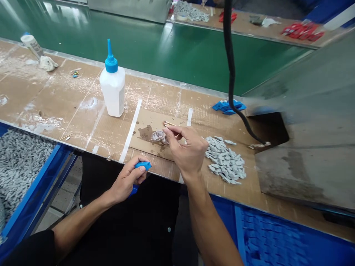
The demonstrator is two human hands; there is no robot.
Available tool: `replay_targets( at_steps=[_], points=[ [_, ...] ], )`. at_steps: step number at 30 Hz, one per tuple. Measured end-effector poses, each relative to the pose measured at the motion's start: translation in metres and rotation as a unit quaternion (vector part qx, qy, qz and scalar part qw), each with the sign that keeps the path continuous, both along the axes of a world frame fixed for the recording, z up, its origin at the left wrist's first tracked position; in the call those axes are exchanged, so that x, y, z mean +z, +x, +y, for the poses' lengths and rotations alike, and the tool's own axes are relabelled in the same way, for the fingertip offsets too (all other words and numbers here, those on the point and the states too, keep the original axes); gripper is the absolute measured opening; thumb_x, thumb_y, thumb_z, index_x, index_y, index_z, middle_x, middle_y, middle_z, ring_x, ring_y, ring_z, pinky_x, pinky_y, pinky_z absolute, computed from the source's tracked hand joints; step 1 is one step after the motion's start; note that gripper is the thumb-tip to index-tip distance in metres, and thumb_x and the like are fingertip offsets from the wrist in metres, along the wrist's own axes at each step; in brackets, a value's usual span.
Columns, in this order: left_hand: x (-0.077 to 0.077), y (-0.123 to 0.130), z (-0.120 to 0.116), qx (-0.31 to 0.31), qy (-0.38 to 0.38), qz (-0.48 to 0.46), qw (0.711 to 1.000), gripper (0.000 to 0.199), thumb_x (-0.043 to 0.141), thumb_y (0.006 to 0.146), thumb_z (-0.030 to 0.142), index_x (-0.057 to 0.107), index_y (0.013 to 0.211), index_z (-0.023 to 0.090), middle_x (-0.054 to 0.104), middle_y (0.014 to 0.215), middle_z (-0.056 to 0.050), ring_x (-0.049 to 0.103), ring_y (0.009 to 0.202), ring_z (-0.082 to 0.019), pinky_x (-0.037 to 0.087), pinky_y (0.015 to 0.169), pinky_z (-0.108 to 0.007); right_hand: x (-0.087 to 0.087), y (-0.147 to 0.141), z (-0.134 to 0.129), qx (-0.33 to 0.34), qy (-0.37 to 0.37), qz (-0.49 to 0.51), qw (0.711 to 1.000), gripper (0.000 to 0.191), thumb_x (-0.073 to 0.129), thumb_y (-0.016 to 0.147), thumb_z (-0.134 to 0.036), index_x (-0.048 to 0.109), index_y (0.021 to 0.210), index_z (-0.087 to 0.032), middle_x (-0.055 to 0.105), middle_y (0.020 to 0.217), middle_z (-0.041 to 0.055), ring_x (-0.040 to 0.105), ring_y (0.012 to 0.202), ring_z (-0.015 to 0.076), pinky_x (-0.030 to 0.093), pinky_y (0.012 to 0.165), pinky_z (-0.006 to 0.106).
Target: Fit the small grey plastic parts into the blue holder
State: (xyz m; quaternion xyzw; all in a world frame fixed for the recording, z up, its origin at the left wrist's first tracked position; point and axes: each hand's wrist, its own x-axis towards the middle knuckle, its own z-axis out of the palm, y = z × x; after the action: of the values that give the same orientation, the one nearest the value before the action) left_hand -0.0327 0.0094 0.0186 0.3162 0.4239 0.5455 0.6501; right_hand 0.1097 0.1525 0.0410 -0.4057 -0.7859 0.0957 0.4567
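Observation:
My left hand (128, 178) is closed around a small blue plastic part (143, 165) near the table's front edge. My right hand (187, 146) is pinched over a cardboard piece (149, 117) taped to the table; what its fingertips hold, if anything, is too small to name. Small round clear caps (157, 136) lie on the stained cardboard, just left of those fingertips. Thin sticks (168, 123) show behind the fingers. To the right of my right hand is a pile of small grey parts (226, 159).
A white bottle with a blue nozzle (113, 90) stands upright left of the cardboard. Blue parts (229, 106) lie at the back right, beside a hanging black cable (229, 66). A metal housing (305, 147) bounds the right side. Behind runs a green belt (194, 55).

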Motion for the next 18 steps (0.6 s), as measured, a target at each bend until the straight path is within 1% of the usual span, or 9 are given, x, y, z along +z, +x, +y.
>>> replay_targets(
  at_steps=[7,13,18],
  points=[
    [-0.0017,-0.0003,-0.0005,-0.006,-0.007,-0.008,1.0,0.022,0.054,0.099,0.039,0.06,0.107,0.02,0.044,0.074,0.004,0.038,0.062,-0.012,0.031,0.063,-0.03,0.0008,-0.0017,0.0006,0.001,0.008,-0.012,1.0,0.013,0.067,0.097,-0.03,0.075,0.091,-0.021,0.076,0.083,0.0023,0.065,0.07,0.0161,0.053,0.072,0.03],
    [-0.0033,-0.0007,-0.0012,-0.009,-0.011,-0.022,1.0,0.021,0.055,0.099,0.039,0.06,0.107,0.021,0.043,0.074,0.004,0.037,0.064,-0.012,0.031,0.063,-0.03,-0.001,-0.0026,0.0019,0.014,0.022,-0.002,1.0,0.011,0.068,0.096,-0.026,0.075,0.091,-0.019,0.076,0.082,0.003,0.063,0.067,0.0156,0.052,0.071,0.03],
    [-0.0035,0.0007,-0.0011,-0.004,-0.017,-0.034,0.999,0.021,0.057,0.097,0.04,0.06,0.105,0.021,0.043,0.074,0.004,0.035,0.063,-0.012,0.032,0.063,-0.029,-0.001,-0.0031,0.0004,0.007,0.01,-0.007,1.0,0.013,0.067,0.096,-0.028,0.075,0.09,-0.02,0.075,0.08,0.0023,0.062,0.066,0.0154,0.052,0.071,0.03]
  ],
)
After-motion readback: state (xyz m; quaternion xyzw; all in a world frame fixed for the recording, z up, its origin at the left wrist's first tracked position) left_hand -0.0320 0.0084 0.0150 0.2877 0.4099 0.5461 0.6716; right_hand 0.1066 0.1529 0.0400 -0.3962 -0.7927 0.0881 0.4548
